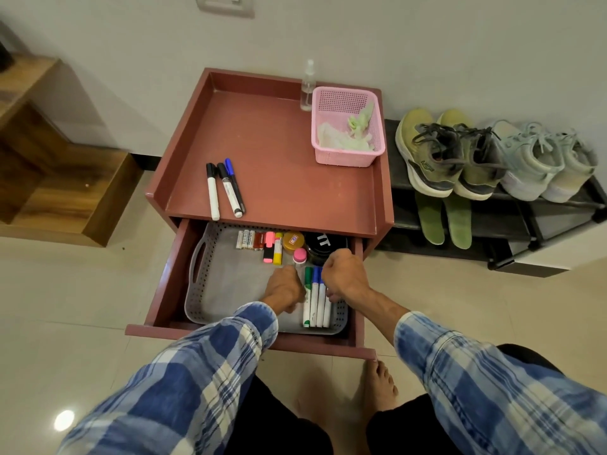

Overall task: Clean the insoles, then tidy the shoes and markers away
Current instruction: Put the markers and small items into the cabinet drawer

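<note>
Head cam: the drawer (169, 277) of the red cabinet (262, 126) is open. I see both hands inside it, over the grey tray (197, 257). Left hand (284, 287) is curled, knuckles up, against the green marker (307, 290). Right hand (341, 277) is fisted over the blue markers (316, 277) beside it. I can't tell if either hand grips one. Three more markers (225, 188) lie on the cabinet top, front left. Shoes (440, 152) are on the rack (499, 218) right of the cabinet, with the green insoles (443, 221) a shelf lower.
</note>
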